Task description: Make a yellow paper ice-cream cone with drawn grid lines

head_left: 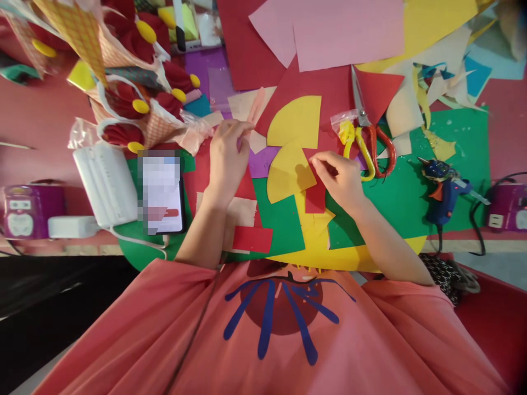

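Below, seen from a head camera, a person in a coral shirt sits at a pink table (37, 118) heaped with craft paper. Left hand (226, 159) rests near the middle of the table, its fingertips closed on a pale pink paper strip (256, 107) that slants up and away from it. Right hand (340, 178) is just to the right, thumb and forefinger pinched shut on the top edge of a small red paper piece (316, 195), which hangs down over a yellow paper. Between the two hands lie two yellow semicircles (294, 123), one above the other, touching. Beneath everything is a green sheet (411, 197) that reaches the table's right edge.

Just beyond the right hand lie scissors (373, 145) with red and yellow handles, blades pointing toward the far edge. A blue glue gun (442, 189) sits on the green sheet near the right edge, well apart from the hands. Beside the left forearm lies a phone (161, 192), its screen blurred, with a white power bank (106, 184) just to its left. At the far left corner stand paper cones holding red flowers (123, 99) with yellow centres. Large pink, red and yellow sheets (341, 33) cover the far edge.
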Demonstrator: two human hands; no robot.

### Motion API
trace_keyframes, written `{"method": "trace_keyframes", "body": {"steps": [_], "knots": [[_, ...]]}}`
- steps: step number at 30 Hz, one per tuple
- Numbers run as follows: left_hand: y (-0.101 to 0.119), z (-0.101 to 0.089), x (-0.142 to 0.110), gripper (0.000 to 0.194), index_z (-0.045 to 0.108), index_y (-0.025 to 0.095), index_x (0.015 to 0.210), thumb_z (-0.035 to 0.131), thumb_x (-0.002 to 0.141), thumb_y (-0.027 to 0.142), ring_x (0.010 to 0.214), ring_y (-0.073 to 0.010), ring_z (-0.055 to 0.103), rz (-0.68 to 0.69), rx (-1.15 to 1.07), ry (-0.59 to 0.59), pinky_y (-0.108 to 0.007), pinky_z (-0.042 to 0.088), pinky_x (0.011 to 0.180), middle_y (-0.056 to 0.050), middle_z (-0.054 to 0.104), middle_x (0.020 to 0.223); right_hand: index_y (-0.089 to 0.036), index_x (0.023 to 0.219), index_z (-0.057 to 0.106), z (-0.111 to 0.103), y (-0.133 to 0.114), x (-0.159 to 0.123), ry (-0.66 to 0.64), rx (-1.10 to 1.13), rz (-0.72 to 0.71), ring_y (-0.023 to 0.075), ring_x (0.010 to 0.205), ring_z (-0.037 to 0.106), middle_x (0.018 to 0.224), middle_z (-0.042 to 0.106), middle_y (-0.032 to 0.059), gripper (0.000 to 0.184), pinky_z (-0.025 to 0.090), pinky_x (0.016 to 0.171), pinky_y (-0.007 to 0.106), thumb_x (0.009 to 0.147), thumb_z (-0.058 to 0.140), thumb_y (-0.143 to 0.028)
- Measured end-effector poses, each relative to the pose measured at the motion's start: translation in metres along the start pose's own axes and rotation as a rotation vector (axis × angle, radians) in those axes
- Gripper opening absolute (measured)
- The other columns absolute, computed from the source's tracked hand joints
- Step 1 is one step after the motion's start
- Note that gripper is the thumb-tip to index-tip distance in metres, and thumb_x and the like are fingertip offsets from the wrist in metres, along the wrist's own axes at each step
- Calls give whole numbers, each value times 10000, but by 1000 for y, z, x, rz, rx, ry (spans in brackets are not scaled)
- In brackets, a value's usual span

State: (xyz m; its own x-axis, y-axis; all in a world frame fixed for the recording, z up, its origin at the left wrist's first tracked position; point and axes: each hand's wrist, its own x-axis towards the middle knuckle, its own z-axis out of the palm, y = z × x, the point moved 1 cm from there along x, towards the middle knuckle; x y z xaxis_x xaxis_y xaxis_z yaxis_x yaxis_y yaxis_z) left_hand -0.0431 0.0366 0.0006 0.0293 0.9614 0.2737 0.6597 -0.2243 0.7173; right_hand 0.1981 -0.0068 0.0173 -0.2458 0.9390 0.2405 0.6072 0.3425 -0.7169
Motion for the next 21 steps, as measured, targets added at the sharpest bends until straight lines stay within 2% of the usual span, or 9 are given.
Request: {"method": "trace_keyframes", "body": {"steps": [3, 5, 8, 10, 13, 16, 21], "knots": [[13, 7, -4, 141, 656, 195, 955, 601, 835, 144, 835, -113, 645, -42, -302, -74, -229, 514, 690, -25, 681, 982, -186, 845, 662, 0, 0, 2, 32, 185, 77, 103, 563, 546, 710, 651, 20, 320, 416, 534, 245, 946, 479, -429], [25, 13, -10, 140, 635, 184, 953, 644, 823, 237, 846, -112, 657, -30, -492, -238, -219, 524, 709, -24, 688, 950, -204, 880, 663, 3, 1, 3, 11, 398, 205, 102, 534, 554, 690, 628, 7, 337, 413, 471, 233, 910, 522, -508], [40, 20, -21, 178, 620, 171, 952, 659, 821, 285, 870, -125, 662, 12, -587, -418, -235, 531, 746, -42, 686, 965, -223, 971, 653, 6, 1, 4, -53, 695, 374, 93, 493, 573, 702, 623, -11, 388, 405, 387, 210, 820, 619, -579], [45, 22, -26, 182, 604, 164, 961, 648, 828, 281, 866, -122, 658, 32, -613, -456, -233, 529, 747, -51, 680, 972, -215, 1002, 642, 6, 2, 6, -86, 821, 427, 77, 469, 569, 707, 620, -23, 410, 414, 372, 197, 790, 666, -565], [44, 24, -27, 238, 576, 165, 1048, 627, 834, 257, 878, -119, 651, 33, -571, -459, -223, 519, 736, -60, 666, 1033, -198, 1003, 630, 5, 3, 7, -120, 943, 445, 66, 465, 573, 711, 625, -29, 415, 443, 379, 184, 780, 687, -543], [40, 24, -24, 213, 584, 156, 1070, 547, 884, 252, 787, -111, 632, 72, -421, -458, -221, 494, 671, -49, 655, 972, -191, 987, 622, 2, 3, 8, -113, 994, 430, 83, 533, 622, 744, 651, -17, 414, 494, 424, 189, 765, 703, -532], [44, 21, -25, 237, 549, 151, 1130, 400, 955, 211, 871, -151, 613, 318, -129, -481, -255, 485, 719, -68, 634, 987, -200, 940, 660, 2, -1, 5, -202, 946, 330, 83, 592, 654, 760, 659, -24, 284, 544, 521, 198, 796, 710, -440]]}}
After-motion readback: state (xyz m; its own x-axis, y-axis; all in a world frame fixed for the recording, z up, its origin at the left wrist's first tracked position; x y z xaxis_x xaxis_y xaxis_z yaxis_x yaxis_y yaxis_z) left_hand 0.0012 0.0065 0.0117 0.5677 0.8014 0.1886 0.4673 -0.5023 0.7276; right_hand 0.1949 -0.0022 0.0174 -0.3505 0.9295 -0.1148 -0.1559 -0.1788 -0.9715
